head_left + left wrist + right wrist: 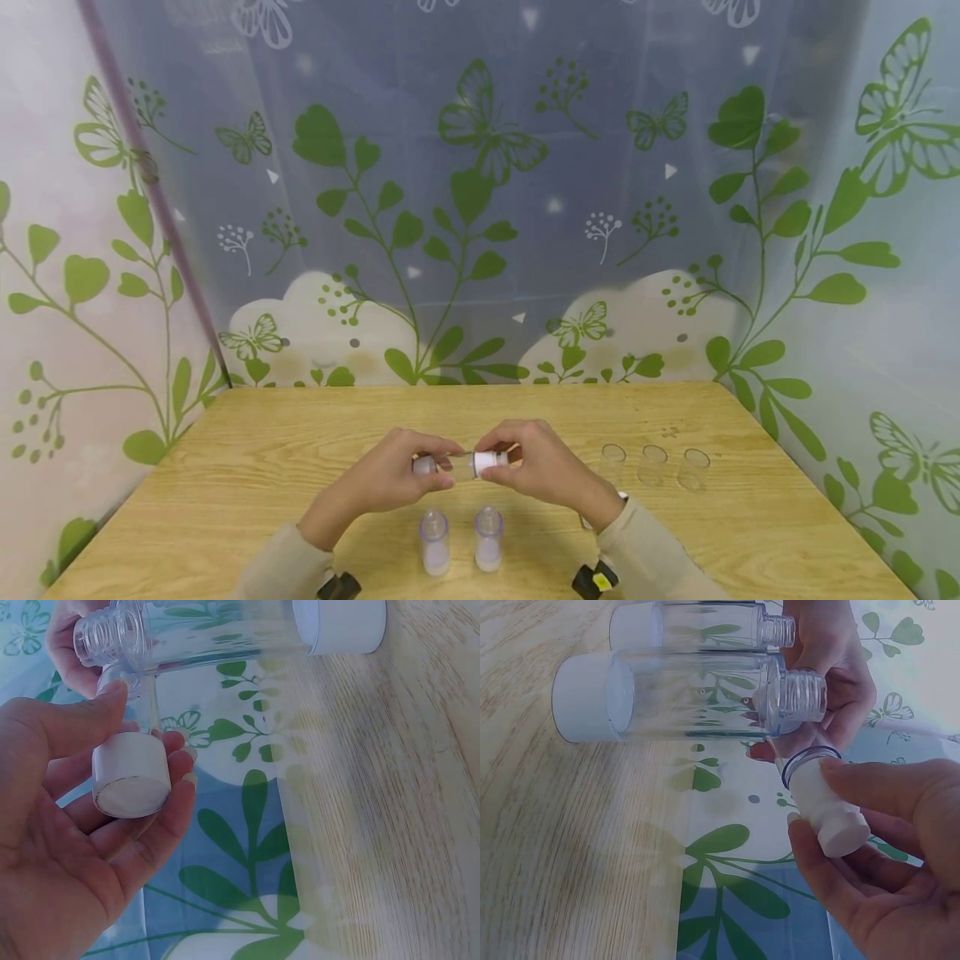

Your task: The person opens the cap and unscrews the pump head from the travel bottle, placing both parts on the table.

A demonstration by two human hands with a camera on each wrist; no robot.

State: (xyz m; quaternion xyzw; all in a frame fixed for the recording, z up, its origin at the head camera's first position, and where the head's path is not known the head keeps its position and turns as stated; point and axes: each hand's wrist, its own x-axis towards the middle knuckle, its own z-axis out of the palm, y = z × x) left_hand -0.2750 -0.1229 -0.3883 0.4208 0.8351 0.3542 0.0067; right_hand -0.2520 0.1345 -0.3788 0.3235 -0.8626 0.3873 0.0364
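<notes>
Both hands are raised over the table, close together. My left hand (397, 468) grips a short white cylindrical piece (132, 776) between thumb and curled fingers. My right hand (538, 467) pinches a white nozzle-like top (826, 802) with a dark ring round its edge. A clear section (462, 467) runs between the two white pieces; whether it is joined to both I cannot tell. Just below the hands, two clear bottles with white bases stand upright, a left bottle (435, 543) and a right bottle (488, 540). Their threaded necks show uncapped in the wrist views.
On the right of the wooden table (300, 417) stand three clear round cups, a left cup (613, 454), a middle cup (655, 456) and a right cup (697, 460). Several tiny bits (670, 432) lie behind them. A white object (587, 523) is partly hidden by the right wrist.
</notes>
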